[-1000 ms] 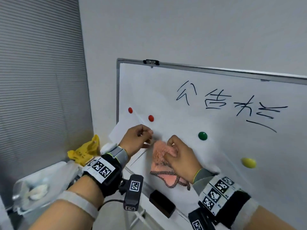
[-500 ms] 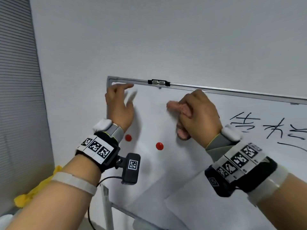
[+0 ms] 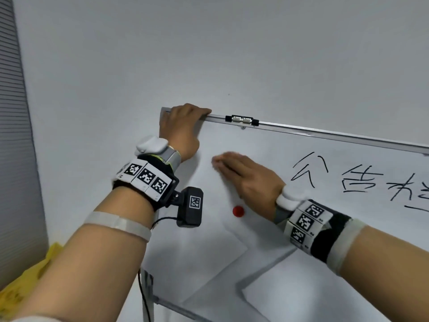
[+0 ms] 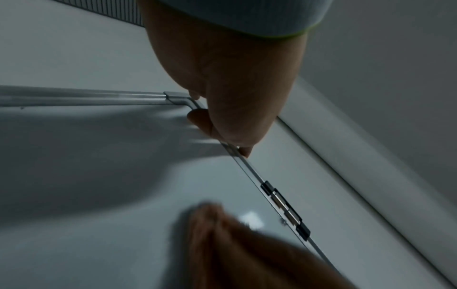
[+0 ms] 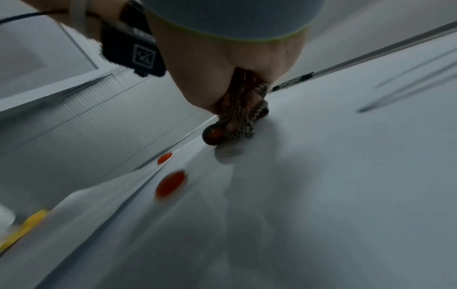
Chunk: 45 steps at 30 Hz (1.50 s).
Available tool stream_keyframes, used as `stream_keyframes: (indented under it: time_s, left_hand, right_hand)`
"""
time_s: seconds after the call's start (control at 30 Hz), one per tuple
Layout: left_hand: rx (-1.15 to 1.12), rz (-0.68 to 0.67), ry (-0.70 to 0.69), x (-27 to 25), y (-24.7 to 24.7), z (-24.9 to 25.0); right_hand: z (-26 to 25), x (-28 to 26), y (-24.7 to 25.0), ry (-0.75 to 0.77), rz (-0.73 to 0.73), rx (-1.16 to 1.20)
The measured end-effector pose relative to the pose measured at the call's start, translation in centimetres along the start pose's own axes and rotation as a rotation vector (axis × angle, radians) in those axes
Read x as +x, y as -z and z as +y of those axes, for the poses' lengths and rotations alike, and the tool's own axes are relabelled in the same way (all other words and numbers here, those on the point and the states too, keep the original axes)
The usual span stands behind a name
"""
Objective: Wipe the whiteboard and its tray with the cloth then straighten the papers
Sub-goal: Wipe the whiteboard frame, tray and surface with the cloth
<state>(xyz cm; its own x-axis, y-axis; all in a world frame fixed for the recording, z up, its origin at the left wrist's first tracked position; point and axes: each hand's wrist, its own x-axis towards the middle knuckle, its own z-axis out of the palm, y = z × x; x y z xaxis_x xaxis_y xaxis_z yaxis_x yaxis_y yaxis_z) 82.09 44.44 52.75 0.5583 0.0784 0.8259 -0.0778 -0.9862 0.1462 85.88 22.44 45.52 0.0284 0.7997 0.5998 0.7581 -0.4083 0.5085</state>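
My left hand (image 3: 185,117) grips the top left corner of the whiteboard (image 3: 278,154), fingers curled over its metal frame (image 3: 325,133); the left wrist view shows these fingers (image 4: 222,125) on the frame. My right hand (image 3: 241,173) lies flat on the board just below, fingers straight and blurred. It presses the pink cloth (image 5: 237,115), whose netted edge sticks out under the palm. In the head view the cloth is hidden under that hand. White papers (image 3: 197,259) hang askew lower down, one under a red magnet (image 3: 238,211). Black writing (image 3: 348,180) lies to the right.
A metal clip (image 3: 242,119) sits on the top frame right of my left hand. A second paper (image 3: 301,293) overlaps at the lower right. Something yellow (image 3: 23,282) lies at the lower left beside the grey blind (image 3: 14,159).
Both hands rose from the papers to the board's top. The left hand went from flat on the board to gripping the top corner. The right hand with the cloth moved down and flattened.
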Motion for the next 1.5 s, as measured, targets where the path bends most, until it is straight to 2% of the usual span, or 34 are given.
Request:
stream_keyframes:
  time_s: [0.13, 0.23, 0.3, 0.37, 0.5, 0.6, 0.7, 0.77, 0.83, 0.9, 0.97, 1.07, 1.23, 1.5]
  left_hand:
    - [-0.059, 0.091, 0.016, -0.9, -0.1, 0.2]
    - [-0.018, 0.106, 0.043, -1.0, 0.0, 0.0]
    - [-0.017, 0.095, 0.041, -0.9, 0.2, 0.2]
    - [-0.036, 0.077, 0.045, -1.3, 0.0, 1.1]
    - [-0.099, 0.055, 0.106, -2.5, -1.0, 2.5]
    - [-0.249, 0.152, 0.107, -5.7, -2.9, 3.3]
    - [-0.449, 0.203, 0.188, -11.9, -6.0, 4.1]
    - [-0.505, 0.121, 0.268, -16.0, -7.7, 4.6]
    - [-0.525, -0.051, 0.321, -19.9, -9.7, 5.4]
    - [-0.553, -0.205, 0.337, -22.0, -11.0, 6.0]
    - [-0.552, -0.293, 0.347, -22.9, -11.8, 6.5]
    - [-0.517, -0.320, 0.404, -23.6, -12.6, 7.0]
    - [-0.447, -0.272, 0.516, -25.9, -14.0, 7.3]
    - [-0.630, -0.357, 0.679, -30.7, -17.1, 12.4]
  right_hand:
    - [-0.9, 3.5, -1.0, 0.008, 0.066, 0.036]
    - [-0.5, 0.8, -2.4, 0.098, 0.000, -0.025]
    - [0.2, -1.1, -1.4, 0.147, -0.030, 0.028]
    - [1.1, -2.9, 0.3, 0.118, 0.039, 0.071]
    - [1.9, -6.0, 1.8, -0.078, 0.225, 0.010]
    - [-0.5, -10.5, -0.7, -0.112, 0.118, 0.054]
    - [-1.9, -14.8, -2.5, -0.178, -0.039, 0.201]
    - [-2.1, -16.0, -2.6, -0.248, -0.034, 0.232]
    - [-2.0, -16.8, -2.5, -0.253, -0.007, 0.206]
    - [-1.6, -17.0, -2.3, -0.247, 0.018, 0.146]
    - [-1.2, -17.1, -2.5, -0.265, 0.019, 0.135]
    - [-1.5, -18.1, -2.9, -0.218, 0.010, 0.118]
    - [-2.4, -21.5, -3.1, -0.165, -0.049, 0.073]
    - [-2.9, -23.6, -2.9, -0.246, -0.132, 0.089]
